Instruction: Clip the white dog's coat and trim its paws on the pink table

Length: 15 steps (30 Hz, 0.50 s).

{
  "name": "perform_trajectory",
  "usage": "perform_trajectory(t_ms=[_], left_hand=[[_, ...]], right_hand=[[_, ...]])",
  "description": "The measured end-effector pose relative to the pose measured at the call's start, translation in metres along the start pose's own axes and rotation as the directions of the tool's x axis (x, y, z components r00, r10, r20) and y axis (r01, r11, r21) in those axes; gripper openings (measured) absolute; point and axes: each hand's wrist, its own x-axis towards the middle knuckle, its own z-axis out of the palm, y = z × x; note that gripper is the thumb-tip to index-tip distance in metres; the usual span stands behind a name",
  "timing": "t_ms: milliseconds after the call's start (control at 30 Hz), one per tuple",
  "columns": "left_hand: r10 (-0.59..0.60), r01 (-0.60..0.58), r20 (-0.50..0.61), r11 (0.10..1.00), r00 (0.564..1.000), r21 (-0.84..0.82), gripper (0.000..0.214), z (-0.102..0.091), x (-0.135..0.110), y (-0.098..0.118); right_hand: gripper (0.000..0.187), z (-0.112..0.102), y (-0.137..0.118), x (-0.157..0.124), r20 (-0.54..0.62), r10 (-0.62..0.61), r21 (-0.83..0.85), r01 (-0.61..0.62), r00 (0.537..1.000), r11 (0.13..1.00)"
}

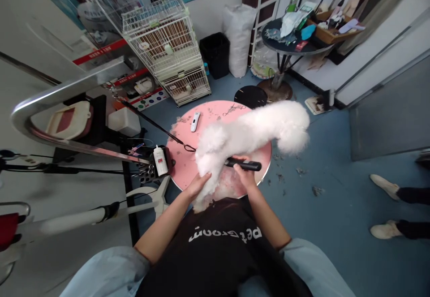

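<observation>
Nearest, a black apron [215, 247]; beyond it, the left hand [198, 186] has its fingers bent around the leg [211, 193] of a fluffy white dog [238, 133], their tips partly lost in fur; the right hand [247, 177] has its fingers closed around a black clipper [248, 165], its far end against the coat; the dog is on a round pink desk [183, 169], one end overhanging the right rim; a dark lead [151, 123] slants toward it from the left; behind the dog, a white trimmer [195, 122] and scissors [234, 109] lie near the back edge; farther off, a wire cage [168, 48] and a black bin [217, 57].
</observation>
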Motion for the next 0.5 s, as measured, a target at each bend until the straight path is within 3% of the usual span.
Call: perform_trajectory(t_ms=[67, 100, 167, 233, 300, 400, 500], left_hand=[[-0.004, 0.004, -0.003, 1.000, 1.000, 0.008, 0.063, 0.000, 0.000, -0.001], [-0.011, 0.012, -0.004, 1.000, 1.000, 0.014, 0.062, 0.000, 0.000, -0.001], [-0.028, 0.029, -0.005, 0.999, 1.000, 0.022, 0.061, -0.001, 0.000, -0.002], [-0.039, 0.039, 0.000, 0.999, 0.999, 0.022, 0.060, -0.001, -0.002, -0.003], [-0.044, 0.044, 0.001, 0.999, 0.999, 0.028, 0.060, 0.000, -0.004, -0.003], [-0.032, 0.032, -0.012, 0.999, 0.999, 0.041, 0.064, 0.002, -0.004, -0.003], [-0.020, 0.020, -0.003, 0.999, 1.000, 0.032, 0.069, 0.003, -0.003, -0.001]], right_hand=[[0.028, -0.001, 0.006, -0.006, 0.094, 0.077, -0.041, -0.073, 0.993, 0.996], [0.028, -0.003, 0.007, -0.007, 0.083, 0.091, -0.027, -0.089, 0.992, 0.996], [0.024, -0.010, 0.007, -0.008, -0.066, 0.071, 0.070, -0.066, 0.995, 0.995], [0.022, -0.014, 0.004, -0.007, -0.258, 0.049, 0.189, 0.000, 0.965, 0.982], [0.023, -0.012, 0.001, -0.005, -0.314, 0.043, 0.237, 0.034, 0.948, 0.971], [0.026, -0.004, 0.002, -0.008, -0.118, 0.052, 0.156, -0.033, 0.992, 0.987], [0.027, -0.006, 0.007, -0.012, 0.096, 0.120, 0.027, -0.123, 0.988, 0.992]])
